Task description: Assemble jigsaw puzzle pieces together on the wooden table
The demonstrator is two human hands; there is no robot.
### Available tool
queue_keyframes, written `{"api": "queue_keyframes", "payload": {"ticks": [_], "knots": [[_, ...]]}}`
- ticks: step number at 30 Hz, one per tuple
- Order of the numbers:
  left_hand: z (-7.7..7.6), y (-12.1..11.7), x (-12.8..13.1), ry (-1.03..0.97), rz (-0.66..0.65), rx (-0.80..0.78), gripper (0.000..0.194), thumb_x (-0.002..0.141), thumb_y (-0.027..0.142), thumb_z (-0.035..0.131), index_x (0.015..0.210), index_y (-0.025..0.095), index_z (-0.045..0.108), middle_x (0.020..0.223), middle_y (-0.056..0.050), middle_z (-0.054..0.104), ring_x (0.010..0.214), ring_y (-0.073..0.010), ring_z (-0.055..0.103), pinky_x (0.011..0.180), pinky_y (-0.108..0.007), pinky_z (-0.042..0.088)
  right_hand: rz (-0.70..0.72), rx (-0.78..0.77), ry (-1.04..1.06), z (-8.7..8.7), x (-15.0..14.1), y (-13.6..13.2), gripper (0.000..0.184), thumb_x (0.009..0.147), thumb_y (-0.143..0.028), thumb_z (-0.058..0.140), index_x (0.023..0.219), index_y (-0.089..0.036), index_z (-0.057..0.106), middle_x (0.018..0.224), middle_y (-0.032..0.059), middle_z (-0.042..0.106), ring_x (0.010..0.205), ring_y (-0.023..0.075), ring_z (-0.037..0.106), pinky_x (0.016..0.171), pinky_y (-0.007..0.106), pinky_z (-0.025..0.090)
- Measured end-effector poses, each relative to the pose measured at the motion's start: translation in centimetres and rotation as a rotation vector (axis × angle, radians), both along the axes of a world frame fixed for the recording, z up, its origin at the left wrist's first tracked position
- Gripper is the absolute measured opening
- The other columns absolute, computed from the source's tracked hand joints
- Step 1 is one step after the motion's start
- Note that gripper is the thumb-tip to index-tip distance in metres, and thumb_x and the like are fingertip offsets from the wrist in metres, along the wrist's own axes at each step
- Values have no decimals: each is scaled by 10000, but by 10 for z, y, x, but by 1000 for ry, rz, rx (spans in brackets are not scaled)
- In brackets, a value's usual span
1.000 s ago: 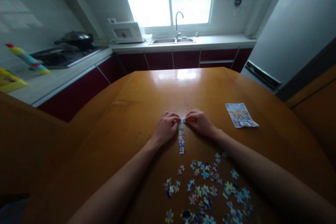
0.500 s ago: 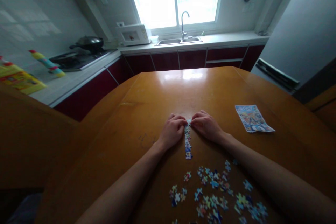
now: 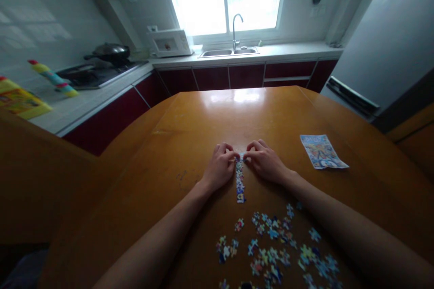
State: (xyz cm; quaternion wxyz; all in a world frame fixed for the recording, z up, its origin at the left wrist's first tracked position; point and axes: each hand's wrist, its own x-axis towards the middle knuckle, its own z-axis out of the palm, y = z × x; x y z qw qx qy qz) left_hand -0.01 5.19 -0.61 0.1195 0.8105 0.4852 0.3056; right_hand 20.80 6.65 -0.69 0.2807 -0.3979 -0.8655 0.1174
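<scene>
A narrow strip of joined jigsaw puzzle pieces point(image 3: 239, 180) lies on the wooden table, running away from me. At its far end, my left hand point(image 3: 221, 162) pinches the left edge with thumb and fingers. My right hand point(image 3: 262, 160) grips the same end from the right, its fingertips bent and close to the left ones. The fingertips partly hide the pieces there. Loose jigsaw pieces point(image 3: 273, 233) lie scattered nearer to me, between my forearms. One small cluster point(image 3: 239, 224) sits just below the strip.
A creased picture sheet point(image 3: 323, 151) lies on the table point(image 3: 190, 122) to the right. Beyond stand a counter with a sink point(image 3: 217, 53), a white microwave point(image 3: 170, 43) and a wok point(image 3: 111, 52) on the stove. Yellow bottles point(image 3: 23, 101) are at left.
The fingers of both hands have arched up a little at the strip's far end. The whole view has shifted slightly; the strip and loose pieces keep their arrangement.
</scene>
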Motion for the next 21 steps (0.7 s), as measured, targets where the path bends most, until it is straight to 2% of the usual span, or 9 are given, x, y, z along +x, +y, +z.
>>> {"api": "queue_keyframes", "payload": {"ticks": [6, 10, 13, 18, 21], "knots": [[-1, 0, 0, 31, 9, -1, 231, 853, 65, 585, 964, 222, 712, 1070, -61, 527, 1084, -236, 465, 994, -401, 453, -6, -55, 111, -10, 1, 3, 278, 893, -64, 569, 933, -257, 765, 1012, 64, 614, 996, 226, 503, 890, 382, 459], [-2, 1, 0, 25, -3, 11, 366, 818, 1, 552, 1021, 249, 729, 1078, -56, 522, 1081, -229, 458, 999, -395, 452, 1, -67, 145, -13, 2, 6, 320, 870, -25, 566, 923, -263, 775, 1007, 61, 611, 999, 225, 507, 890, 379, 456], [-1, 0, -1, 57, -18, 5, 388, 822, 8, 544, 1023, 275, 741, 1094, -55, 519, 1090, -236, 446, 1013, -410, 446, 7, -69, 198, -14, 2, 7, 328, 864, -11, 560, 893, -255, 777, 976, 58, 618, 973, 218, 524, 873, 371, 457], [1, -2, -1, 85, -18, -1, 387, 822, 11, 539, 1030, 272, 734, 1110, -60, 512, 1087, -240, 439, 1026, -424, 441, -180, -33, 329, -14, 4, 8, 317, 848, 13, 533, 820, -207, 761, 895, 64, 628, 919, 219, 545, 832, 369, 459], [0, -1, -1, 71, -21, -7, 374, 816, 8, 538, 1023, 257, 725, 1106, -60, 518, 1084, -238, 444, 1017, -422, 445, -149, -13, 303, -15, 5, 7, 306, 846, 3, 547, 794, -209, 762, 895, 64, 629, 924, 221, 541, 822, 362, 460]]}}
